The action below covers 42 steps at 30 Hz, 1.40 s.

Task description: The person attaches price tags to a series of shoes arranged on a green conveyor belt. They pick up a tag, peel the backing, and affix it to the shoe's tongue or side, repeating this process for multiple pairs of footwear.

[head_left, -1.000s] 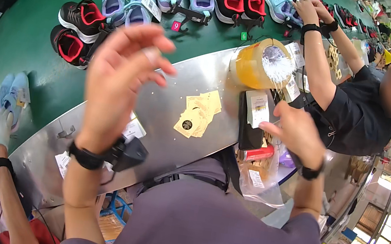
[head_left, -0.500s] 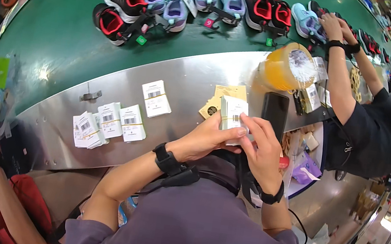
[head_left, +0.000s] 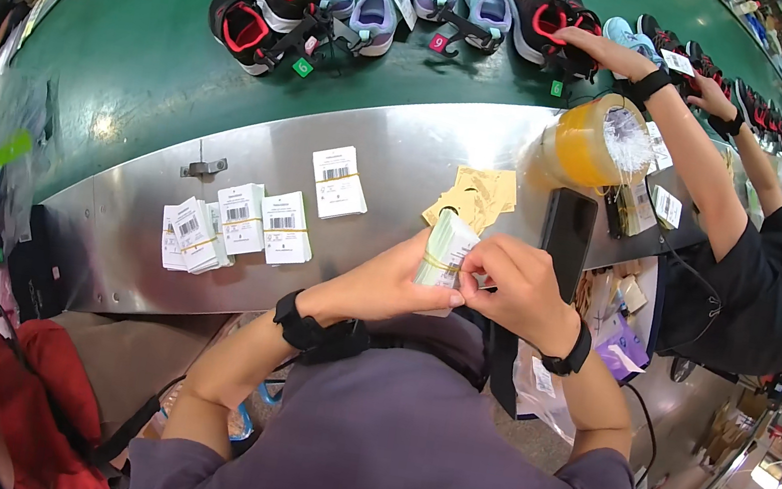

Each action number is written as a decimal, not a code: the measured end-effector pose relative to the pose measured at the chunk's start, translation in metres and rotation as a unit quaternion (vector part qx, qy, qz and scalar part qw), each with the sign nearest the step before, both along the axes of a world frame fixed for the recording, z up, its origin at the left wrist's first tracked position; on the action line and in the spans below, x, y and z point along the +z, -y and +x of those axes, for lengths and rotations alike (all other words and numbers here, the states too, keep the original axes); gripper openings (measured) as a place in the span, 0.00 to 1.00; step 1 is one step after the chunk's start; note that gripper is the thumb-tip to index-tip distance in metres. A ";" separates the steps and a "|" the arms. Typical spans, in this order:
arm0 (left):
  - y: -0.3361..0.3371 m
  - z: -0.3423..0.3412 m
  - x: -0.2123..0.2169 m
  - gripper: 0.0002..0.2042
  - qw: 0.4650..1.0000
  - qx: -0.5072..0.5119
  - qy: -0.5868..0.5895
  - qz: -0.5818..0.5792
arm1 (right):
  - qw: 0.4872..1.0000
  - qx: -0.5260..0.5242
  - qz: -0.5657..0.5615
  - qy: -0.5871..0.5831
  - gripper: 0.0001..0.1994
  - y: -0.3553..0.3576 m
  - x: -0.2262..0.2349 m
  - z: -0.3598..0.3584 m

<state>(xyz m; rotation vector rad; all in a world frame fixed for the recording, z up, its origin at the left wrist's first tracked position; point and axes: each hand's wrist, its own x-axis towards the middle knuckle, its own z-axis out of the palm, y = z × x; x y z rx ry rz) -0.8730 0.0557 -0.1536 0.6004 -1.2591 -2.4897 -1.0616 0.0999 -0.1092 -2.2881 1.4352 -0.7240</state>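
Note:
My left hand [head_left: 398, 276] grips a thick stack of white paper tags [head_left: 450, 241], its thumb lying across the lower front. A thin yellow rubber band [head_left: 439, 263] crosses the stack. At the stack's right edge, my right hand [head_left: 518, 289] has its fingers curled into a pinch where the band runs; the fingertips partly cover it. Tan cards [head_left: 481, 193] lie fanned just beyond the stack. To the left on the metal ledge rest several banded tag stacks, among them a separate stack [head_left: 338, 186] and a nearer stack [head_left: 287, 229].
A black phone [head_left: 567, 232] and a big roll of yellow tape [head_left: 582, 152] sit to the right on the metal ledge [head_left: 126, 256]. Blue and black-red shoes [head_left: 377, 12] line the green belt [head_left: 159, 38]. A co-worker [head_left: 739, 282] at the right reaches over the shoes; another person is at far left.
My right hand has gone from spread fingers over the stack to a pinch at its edge, and the stack has tilted. The co-worker's hands have moved apart, one onto the black-red shoes.

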 end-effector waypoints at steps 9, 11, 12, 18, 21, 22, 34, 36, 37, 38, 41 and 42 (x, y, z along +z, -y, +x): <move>-0.007 0.013 -0.009 0.37 0.996 0.060 0.048 -0.037 | 0.987 -0.143 -0.058 -0.035 0.09 0.034 -0.014 -0.011; -0.006 0.022 -0.007 0.37 0.998 0.043 0.036 -0.034 | 0.971 -0.197 -0.072 -0.117 0.07 0.042 -0.015 -0.035; -0.004 0.026 -0.005 0.38 0.998 0.035 0.030 -0.035 | 0.959 -0.220 -0.072 -0.165 0.07 0.045 -0.014 -0.050; -0.001 0.023 -0.016 0.27 0.981 0.174 0.070 0.056 | 0.990 -0.082 -0.021 -0.116 0.16 0.037 0.008 -0.028; 0.000 0.011 -0.020 0.30 0.980 0.193 0.051 0.016 | 0.993 0.051 0.084 -0.068 0.50 0.031 0.018 0.028; 0.002 0.010 -0.013 0.32 0.982 0.171 0.067 0.044 | 0.992 0.070 0.080 -0.060 0.51 0.031 0.007 0.038; 0.043 0.060 0.015 0.30 0.989 0.072 0.098 -0.079 | 0.995 0.072 0.061 -0.035 0.44 0.087 -0.013 0.058; 0.081 0.081 0.024 0.23 0.913 0.162 0.256 -0.272 | 0.995 0.045 0.016 -0.088 0.43 0.098 -0.023 0.052; 0.108 0.095 0.006 0.18 0.773 0.271 0.320 -0.477 | 0.991 0.041 0.050 -0.118 0.42 0.100 -0.028 0.056; 0.139 0.101 0.021 0.19 0.737 0.294 0.388 -0.469 | 0.986 0.052 0.041 -0.155 0.41 0.100 -0.037 0.056; 0.225 0.139 -0.028 0.22 0.551 0.348 0.524 -0.548 | 0.976 0.074 0.043 -0.199 0.39 0.097 -0.062 0.060; 0.243 0.145 -0.037 0.23 0.569 0.312 0.565 -0.510 | 0.977 0.086 0.022 -0.193 0.38 0.097 -0.064 0.059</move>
